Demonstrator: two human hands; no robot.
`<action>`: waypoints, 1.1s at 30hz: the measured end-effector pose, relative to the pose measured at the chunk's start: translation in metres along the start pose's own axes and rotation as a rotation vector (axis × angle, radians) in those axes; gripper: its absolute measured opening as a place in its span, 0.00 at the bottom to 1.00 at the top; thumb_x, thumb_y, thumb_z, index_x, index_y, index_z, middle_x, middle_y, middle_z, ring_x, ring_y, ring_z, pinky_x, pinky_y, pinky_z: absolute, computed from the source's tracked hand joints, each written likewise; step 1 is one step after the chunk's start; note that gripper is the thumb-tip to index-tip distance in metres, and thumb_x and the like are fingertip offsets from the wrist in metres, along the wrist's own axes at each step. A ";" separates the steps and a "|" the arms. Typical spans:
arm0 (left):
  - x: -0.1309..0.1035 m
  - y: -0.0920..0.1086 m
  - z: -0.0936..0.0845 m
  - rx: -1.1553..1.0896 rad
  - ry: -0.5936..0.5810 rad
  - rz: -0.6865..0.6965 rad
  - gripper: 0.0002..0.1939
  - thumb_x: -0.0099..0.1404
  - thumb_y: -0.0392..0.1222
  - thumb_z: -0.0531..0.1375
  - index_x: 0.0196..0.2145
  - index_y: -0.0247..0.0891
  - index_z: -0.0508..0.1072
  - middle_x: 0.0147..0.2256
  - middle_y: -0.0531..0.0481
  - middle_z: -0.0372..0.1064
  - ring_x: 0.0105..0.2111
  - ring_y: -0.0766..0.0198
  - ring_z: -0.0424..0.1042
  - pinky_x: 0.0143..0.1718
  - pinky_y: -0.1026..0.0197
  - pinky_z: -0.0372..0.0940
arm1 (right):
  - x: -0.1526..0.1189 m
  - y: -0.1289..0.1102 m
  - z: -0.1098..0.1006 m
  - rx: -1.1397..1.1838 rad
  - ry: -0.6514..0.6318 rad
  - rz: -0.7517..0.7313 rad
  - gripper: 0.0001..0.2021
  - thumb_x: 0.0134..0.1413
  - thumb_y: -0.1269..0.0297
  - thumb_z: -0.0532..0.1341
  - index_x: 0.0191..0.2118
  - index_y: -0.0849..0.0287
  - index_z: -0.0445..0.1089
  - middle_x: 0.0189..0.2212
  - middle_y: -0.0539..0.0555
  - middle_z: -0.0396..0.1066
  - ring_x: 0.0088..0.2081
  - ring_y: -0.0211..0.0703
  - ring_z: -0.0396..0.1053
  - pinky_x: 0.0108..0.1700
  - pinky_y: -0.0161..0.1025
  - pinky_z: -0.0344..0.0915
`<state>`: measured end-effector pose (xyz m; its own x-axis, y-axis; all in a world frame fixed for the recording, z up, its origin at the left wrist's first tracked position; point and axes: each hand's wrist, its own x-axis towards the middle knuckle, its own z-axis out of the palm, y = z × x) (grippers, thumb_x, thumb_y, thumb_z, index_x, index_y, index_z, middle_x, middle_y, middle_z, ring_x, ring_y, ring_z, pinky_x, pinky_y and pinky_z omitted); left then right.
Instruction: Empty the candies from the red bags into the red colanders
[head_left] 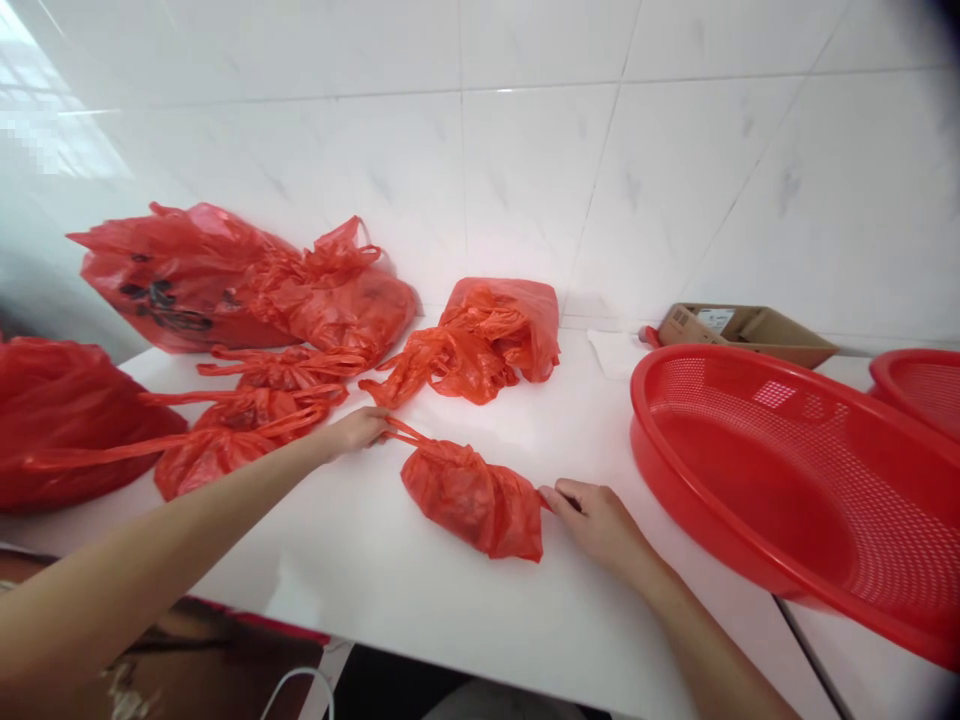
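A small filled red plastic bag (476, 495) lies on the white table (360, 590) between my hands. My left hand (361, 430) pinches its stretched handles at the upper left end. On the other side, my right hand (589, 515) is closed on a corner of the same bag. What the bag contains cannot be made out through the plastic. Several tied red bags (217, 455) lie to the left of my left hand, their handles trailing sideways. Just behind the bag sits a heap of crumpled red plastic bags (487, 335).
Large red bags (187, 280) lean on the tiled wall at the back left, and another bulging red bag (67, 420) sits at the left edge. A red plastic basket (757, 480) stands on the right, with a second basket (922, 385) beyond it. Behind them is an open cardboard box (787, 335).
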<state>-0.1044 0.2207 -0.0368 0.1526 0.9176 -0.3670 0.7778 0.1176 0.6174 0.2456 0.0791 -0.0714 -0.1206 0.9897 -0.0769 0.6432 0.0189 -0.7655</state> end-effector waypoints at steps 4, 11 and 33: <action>-0.031 0.025 -0.030 0.028 -0.187 0.009 0.20 0.53 0.53 0.61 0.40 0.40 0.72 0.35 0.50 0.72 0.33 0.61 0.70 0.34 0.61 0.64 | 0.001 0.003 -0.006 0.103 0.010 0.047 0.22 0.61 0.49 0.51 0.25 0.56 0.42 0.22 0.46 0.42 0.25 0.35 0.43 0.26 0.35 0.43; -0.072 0.098 0.000 0.370 0.041 0.636 0.28 0.59 0.55 0.62 0.56 0.47 0.66 0.59 0.47 0.63 0.56 0.54 0.63 0.56 0.54 0.58 | 0.003 0.008 0.001 0.145 0.011 0.025 0.22 0.61 0.46 0.53 0.26 0.56 0.48 0.22 0.44 0.47 0.25 0.34 0.45 0.26 0.33 0.45; -0.261 -0.019 -0.148 -0.209 0.714 0.190 0.22 0.52 0.58 0.67 0.34 0.36 0.75 0.31 0.50 0.74 0.31 0.60 0.75 0.34 0.53 0.72 | 0.011 -0.009 0.046 -0.004 -0.056 -0.214 0.18 0.57 0.44 0.55 0.40 0.54 0.67 0.22 0.46 0.62 0.23 0.37 0.63 0.26 0.32 0.62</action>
<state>-0.2491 0.0351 0.1503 -0.2138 0.9435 0.2531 0.6355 -0.0624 0.7696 0.2039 0.0835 -0.0944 -0.2962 0.9537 0.0521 0.6011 0.2285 -0.7658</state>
